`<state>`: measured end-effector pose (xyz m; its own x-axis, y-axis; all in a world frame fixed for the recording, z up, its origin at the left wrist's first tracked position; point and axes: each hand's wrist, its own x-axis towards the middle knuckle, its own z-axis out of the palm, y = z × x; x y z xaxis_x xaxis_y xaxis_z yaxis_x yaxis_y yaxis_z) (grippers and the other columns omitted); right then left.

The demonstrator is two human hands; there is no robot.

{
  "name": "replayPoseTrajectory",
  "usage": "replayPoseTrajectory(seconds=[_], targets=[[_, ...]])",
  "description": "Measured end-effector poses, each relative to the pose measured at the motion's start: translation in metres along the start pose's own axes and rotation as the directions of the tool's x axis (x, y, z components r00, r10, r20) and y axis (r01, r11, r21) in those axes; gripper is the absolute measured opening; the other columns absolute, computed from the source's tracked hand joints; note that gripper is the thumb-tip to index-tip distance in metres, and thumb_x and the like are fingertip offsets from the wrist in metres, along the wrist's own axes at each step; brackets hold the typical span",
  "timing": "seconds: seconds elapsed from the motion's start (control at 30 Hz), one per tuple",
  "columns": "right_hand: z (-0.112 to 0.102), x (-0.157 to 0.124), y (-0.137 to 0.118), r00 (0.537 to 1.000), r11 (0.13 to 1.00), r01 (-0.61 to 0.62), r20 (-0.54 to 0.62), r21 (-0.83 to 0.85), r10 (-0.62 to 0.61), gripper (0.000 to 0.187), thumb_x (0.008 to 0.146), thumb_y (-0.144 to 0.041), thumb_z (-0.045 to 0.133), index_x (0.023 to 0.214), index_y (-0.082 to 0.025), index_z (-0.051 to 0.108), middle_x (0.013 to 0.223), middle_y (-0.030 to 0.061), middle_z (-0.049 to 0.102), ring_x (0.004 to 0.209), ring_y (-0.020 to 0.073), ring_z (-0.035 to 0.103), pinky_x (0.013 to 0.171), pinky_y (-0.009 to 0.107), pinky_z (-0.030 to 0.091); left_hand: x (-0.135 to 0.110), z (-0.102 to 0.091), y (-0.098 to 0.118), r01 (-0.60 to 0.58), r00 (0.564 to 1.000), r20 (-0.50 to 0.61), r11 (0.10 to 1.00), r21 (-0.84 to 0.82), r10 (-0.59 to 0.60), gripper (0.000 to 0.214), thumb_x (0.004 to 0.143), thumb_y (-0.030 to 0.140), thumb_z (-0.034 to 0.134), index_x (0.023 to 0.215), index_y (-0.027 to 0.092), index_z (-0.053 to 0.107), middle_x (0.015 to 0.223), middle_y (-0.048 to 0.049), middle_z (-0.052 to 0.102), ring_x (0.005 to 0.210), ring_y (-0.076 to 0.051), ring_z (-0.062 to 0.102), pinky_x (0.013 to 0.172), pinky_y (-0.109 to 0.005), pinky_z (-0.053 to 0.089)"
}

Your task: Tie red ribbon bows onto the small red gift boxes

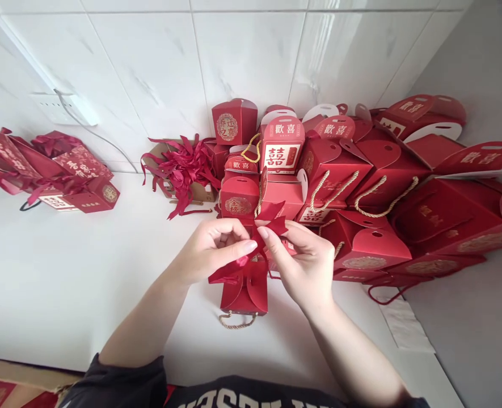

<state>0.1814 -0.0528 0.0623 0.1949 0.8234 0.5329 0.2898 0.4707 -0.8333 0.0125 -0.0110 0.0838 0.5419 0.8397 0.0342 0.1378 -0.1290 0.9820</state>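
Observation:
A small red gift box (245,292) with a gold rope handle stands on the white table (72,272) in front of me. A red ribbon (271,220) runs over its top. My left hand (210,249) pinches the ribbon from the left, fingers closed on it above the box. My right hand (304,260) pinches the ribbon's other part from the right, its fingertips touching the left hand's. Loops of ribbon stick up between the two hands.
A large pile of red gift boxes (361,175) with rope handles fills the back right against the tiled wall. A heap of loose red ribbons (182,167) lies on cardboard at the back centre. More red boxes (63,175) lie at the far left.

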Motion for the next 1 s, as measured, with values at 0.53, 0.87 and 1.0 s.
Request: replayPoseTrajectory(seconds=[0.53,0.87,1.0], targets=[[-0.006,0.006,0.010,0.964,0.975,-0.191,0.207,0.110,0.166,0.022,0.084,-0.034,0.073,0.076,-0.020,0.059,0.075,-0.0006,0.059,0.063,0.0112,0.052,0.056,0.024,0.044,0.008,0.006,-0.011,-0.070,0.971,-0.227,0.997,0.041,0.077,0.019,0.085,0.035,0.069,0.077,0.018,0.073,0.067,-0.0023,0.066,0.062,-0.015,0.062,0.056,-0.026,0.049],[-0.006,0.011,0.017,0.926,0.880,-0.333,0.293,0.340,0.237,0.036,0.076,-0.036,0.080,0.073,-0.021,0.047,0.066,-0.0050,0.052,0.058,0.0092,0.049,0.054,0.023,0.043,0.002,0.007,-0.007,-0.140,0.990,0.026,0.990,-0.005,0.140,0.016,0.091,0.026,0.060,0.088,0.017,0.073,0.083,-0.0048,0.074,0.077,-0.015,0.068,0.067,-0.023,0.054],[-0.006,0.012,0.017,0.938,0.862,-0.323,0.255,0.390,0.236,0.034,0.075,-0.032,0.082,0.081,-0.022,0.050,0.071,-0.0053,0.052,0.062,0.0091,0.051,0.056,0.022,0.045,0.003,0.006,-0.010,-0.101,0.993,0.057,0.994,-0.040,0.104,0.015,0.089,0.027,0.064,0.089,0.016,0.073,0.079,-0.0051,0.073,0.068,-0.014,0.066,0.060,-0.022,0.051]])
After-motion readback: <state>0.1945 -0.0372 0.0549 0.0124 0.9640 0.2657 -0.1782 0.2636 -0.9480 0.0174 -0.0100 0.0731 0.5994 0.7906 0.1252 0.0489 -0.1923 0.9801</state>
